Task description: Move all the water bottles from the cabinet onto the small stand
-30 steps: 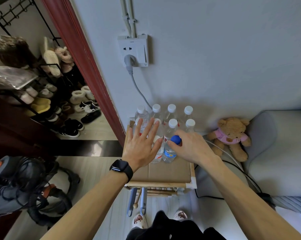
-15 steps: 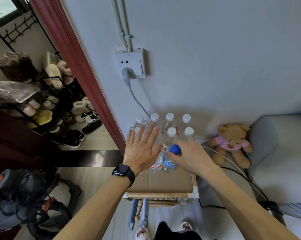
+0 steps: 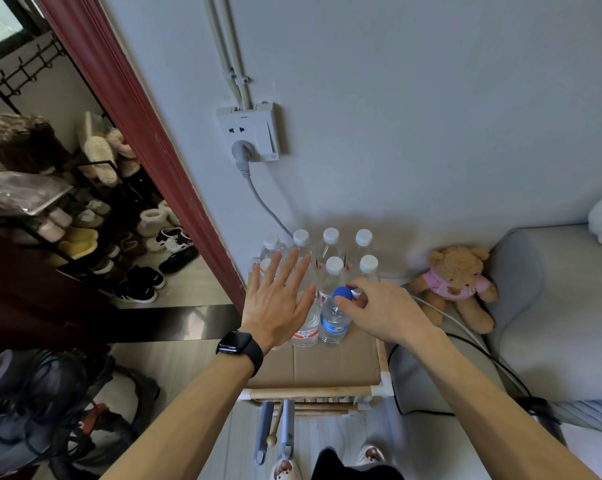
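Observation:
A small stand with a cardboard top stands against the wall. Several clear water bottles with white caps stand upright in rows at its back. A blue-capped bottle stands at the front of the group, beside a red-labelled bottle. My right hand pinches the blue-capped bottle at its neck, just under the cap. My left hand is flat with fingers spread and covers the left bottles. I cannot tell whether it touches them. The cabinet is out of view.
A wall socket with a grey cable hangs above the stand. A teddy bear and a grey sofa are on the right. A red door frame and a shoe rack are on the left. A vacuum cleaner sits at lower left.
My right hand has slid back a little, so more of the blue cap shows. My left hand stays spread over the left bottles. The camera has tilted slightly.

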`<state>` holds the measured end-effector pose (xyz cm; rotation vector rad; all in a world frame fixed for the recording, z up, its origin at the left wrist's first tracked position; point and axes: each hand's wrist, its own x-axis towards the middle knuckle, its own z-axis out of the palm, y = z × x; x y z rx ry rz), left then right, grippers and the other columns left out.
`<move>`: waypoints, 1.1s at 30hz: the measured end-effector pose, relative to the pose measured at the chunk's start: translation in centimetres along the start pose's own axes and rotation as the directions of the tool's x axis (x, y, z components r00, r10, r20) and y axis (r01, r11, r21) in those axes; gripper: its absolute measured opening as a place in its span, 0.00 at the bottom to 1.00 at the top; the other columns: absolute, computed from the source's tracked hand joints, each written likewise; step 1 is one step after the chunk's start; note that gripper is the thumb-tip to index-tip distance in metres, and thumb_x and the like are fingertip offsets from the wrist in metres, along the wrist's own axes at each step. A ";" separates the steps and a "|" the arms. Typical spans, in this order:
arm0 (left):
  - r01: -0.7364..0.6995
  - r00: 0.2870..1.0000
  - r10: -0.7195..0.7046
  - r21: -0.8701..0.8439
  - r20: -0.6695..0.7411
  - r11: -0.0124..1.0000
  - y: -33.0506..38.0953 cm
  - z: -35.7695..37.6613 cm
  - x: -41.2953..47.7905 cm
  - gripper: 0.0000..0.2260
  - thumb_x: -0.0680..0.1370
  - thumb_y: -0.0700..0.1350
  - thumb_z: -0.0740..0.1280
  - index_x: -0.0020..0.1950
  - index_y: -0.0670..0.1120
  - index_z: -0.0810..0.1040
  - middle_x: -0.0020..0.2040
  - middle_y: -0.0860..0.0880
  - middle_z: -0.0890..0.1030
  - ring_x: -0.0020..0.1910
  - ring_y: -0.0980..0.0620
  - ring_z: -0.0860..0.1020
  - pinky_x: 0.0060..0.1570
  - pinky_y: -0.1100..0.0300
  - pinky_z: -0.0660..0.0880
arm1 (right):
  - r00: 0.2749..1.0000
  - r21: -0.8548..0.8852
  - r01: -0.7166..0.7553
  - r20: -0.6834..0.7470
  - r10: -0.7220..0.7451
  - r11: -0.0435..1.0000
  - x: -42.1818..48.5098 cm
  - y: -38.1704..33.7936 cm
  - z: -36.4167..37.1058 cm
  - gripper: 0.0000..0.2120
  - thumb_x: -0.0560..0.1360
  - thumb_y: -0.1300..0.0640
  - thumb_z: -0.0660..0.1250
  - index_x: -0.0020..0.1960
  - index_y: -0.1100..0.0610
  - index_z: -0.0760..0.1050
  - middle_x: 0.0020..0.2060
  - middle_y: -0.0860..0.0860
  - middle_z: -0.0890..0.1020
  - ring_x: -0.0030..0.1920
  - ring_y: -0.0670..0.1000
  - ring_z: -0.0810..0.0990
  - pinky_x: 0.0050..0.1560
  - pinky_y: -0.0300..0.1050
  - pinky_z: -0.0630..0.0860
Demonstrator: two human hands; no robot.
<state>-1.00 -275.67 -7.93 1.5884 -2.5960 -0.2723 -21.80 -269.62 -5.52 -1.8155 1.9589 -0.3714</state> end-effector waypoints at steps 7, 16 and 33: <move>-0.040 0.999 0.041 0.039 -0.007 0.998 -0.1 0.2 0.6 0.26 0.82 0.62 0.42 0.80 0.60 0.43 0.80 0.57 0.41 0.79 0.51 0.43 0.77 0.42 0.44 | 0.996 -0.061 0.078 -0.043 -0.080 0.995 0.0 -1.0 1.4 0.16 0.76 0.37 0.62 0.48 0.50 0.71 0.38 0.45 0.76 0.38 0.48 0.75 0.39 0.45 0.72; -0.007 0.999 0.009 0.060 -0.033 0.998 0.1 0.8 0.7 0.26 0.82 0.60 0.40 0.80 0.58 0.39 0.80 0.57 0.38 0.79 0.51 0.41 0.77 0.44 0.41 | 0.999 -0.105 0.047 -0.002 -0.048 0.993 0.0 -1.4 1.0 0.16 0.77 0.36 0.59 0.48 0.49 0.68 0.39 0.46 0.76 0.39 0.49 0.76 0.39 0.46 0.72; -0.046 0.996 0.051 0.064 -0.077 0.997 0.0 0.9 0.5 0.28 0.83 0.60 0.43 0.80 0.54 0.38 0.79 0.54 0.38 0.77 0.53 0.38 0.74 0.47 0.37 | 0.998 -0.069 0.041 -0.052 -0.045 0.997 -1.6 -2.4 0.2 0.22 0.80 0.39 0.55 0.72 0.40 0.63 0.63 0.42 0.73 0.60 0.48 0.75 0.55 0.46 0.73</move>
